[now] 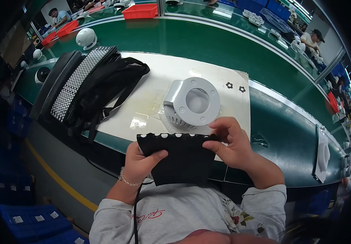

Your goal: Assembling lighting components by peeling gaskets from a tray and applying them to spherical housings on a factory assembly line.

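Note:
A black sheet with a row of white round spots along its scalloped far edge is held up in front of my body. My left hand grips its left side, thumb on top. At the far right corner my right hand has its thumb against the sheet, fingers curled close by; any small piece between them is too small to make out. Just beyond stands a white plastic ring-shaped housing with a round opening and slotted side. Two small black flower-shaped pieces lie to its right.
A white board covers part of the green bench. Black bags with a white dotted panel lie at the left. Beyond are a white round device, red trays and people at work. A white sheet lies far right.

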A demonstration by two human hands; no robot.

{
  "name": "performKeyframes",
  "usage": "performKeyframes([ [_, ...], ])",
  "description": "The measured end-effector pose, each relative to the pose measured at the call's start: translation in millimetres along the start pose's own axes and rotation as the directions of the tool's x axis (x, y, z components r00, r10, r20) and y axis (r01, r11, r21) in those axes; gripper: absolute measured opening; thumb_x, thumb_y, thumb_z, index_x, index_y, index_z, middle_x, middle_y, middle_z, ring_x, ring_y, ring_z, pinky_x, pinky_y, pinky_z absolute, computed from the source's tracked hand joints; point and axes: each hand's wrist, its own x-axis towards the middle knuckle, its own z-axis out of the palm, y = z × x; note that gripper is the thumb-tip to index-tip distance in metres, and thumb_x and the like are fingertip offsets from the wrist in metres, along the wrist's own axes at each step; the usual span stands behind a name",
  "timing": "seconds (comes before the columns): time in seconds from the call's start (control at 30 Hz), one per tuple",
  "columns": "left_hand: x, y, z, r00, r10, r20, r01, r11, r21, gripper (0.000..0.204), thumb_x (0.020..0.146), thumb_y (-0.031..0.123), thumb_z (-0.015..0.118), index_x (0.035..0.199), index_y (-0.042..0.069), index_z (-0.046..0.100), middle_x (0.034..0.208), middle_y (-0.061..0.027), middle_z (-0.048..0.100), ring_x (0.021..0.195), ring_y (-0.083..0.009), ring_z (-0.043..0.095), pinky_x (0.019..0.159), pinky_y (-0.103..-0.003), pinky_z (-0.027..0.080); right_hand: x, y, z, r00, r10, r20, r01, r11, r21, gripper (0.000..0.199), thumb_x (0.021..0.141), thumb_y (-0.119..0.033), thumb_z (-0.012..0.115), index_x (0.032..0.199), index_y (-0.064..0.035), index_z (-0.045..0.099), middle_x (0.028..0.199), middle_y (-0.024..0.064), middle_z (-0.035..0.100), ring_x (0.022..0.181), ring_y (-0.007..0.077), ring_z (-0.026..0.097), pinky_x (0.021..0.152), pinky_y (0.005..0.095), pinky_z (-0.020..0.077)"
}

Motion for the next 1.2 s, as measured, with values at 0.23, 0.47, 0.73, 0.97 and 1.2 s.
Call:
performKeyframes([
  [0.23,-0.3,-6.0,-4.9,0.983,0.180,-0.021,-0.173,0.966,0.194,0.014,0.073,-0.003,0.067,0.087,0.000,0.064,0.076,0.0009,0.062,0.069,-0.0052,0.052,0.063,-0.020,0.043,6.1,-12.9,-14.0,0.987,0.093,0.133,-0.100,0.994,0.043,0.026,0.078,-0.004,0.064,0.097,-0.0064,0.047,0.098,0.0092,0.058,0.092,0.0124,0.054,0.074,0.0265,0.0456],
  [0.47,0.7,-10.3,-2.1,0.984,0.176,0.012,-0.174,0.953,0.248,0.014,0.073,-0.003,0.067,0.086,0.000,0.064,0.074,-0.0004,0.062,0.068,-0.0047,0.052,0.062,-0.020,0.043,14.3,-16.1,-7.1,0.833,-0.553,-0.017,0.494,0.757,-0.428,0.031,0.067,0.003,0.069,0.089,-0.0072,0.051,0.092,0.0094,0.060,0.087,0.0269,0.057,0.077,0.0341,0.0430],
  [0.73,4.1,-6.3,6.5,0.990,0.137,0.040,-0.142,0.920,0.365,0.015,0.071,-0.004,0.067,0.085,-0.001,0.063,0.072,-0.0033,0.063,0.065,-0.0073,0.056,0.060,-0.021,0.044,12.0,-4.0,-4.7,0.739,-0.671,0.066,0.646,0.677,-0.352,0.059,0.069,0.008,0.065,0.113,-0.0136,0.033,0.085,0.0068,0.055,0.080,0.0245,0.056,0.069,0.0326,0.0422],
  [0.97,8.7,-13.1,6.8,0.987,0.123,0.102,-0.155,0.893,0.422,0.013,0.070,-0.002,0.067,0.082,0.000,0.063,0.069,-0.0046,0.062,0.061,-0.0084,0.055,0.058,-0.021,0.043,10.1,-4.7,8.2,0.768,-0.639,0.046,0.602,0.696,-0.391,0.063,0.066,0.013,0.064,0.115,-0.0131,0.033,0.092,0.0117,0.051,0.076,0.0223,0.056,0.062,0.0293,0.0463],
  [1.2,21.8,-10.2,-1.6,0.920,0.310,0.242,-0.390,0.792,0.469,0.018,0.065,-0.001,0.071,0.081,0.001,0.062,0.089,-0.0075,0.058,0.067,-0.0154,0.055,0.060,-0.023,0.045,29.6,-8.1,-12.9,0.865,-0.498,-0.059,0.482,0.859,-0.174,0.066,0.070,0.015,0.056,0.124,-0.0122,0.030,0.096,0.0089,0.048,0.080,0.0152,0.053,0.067,0.0259,0.0447],
])
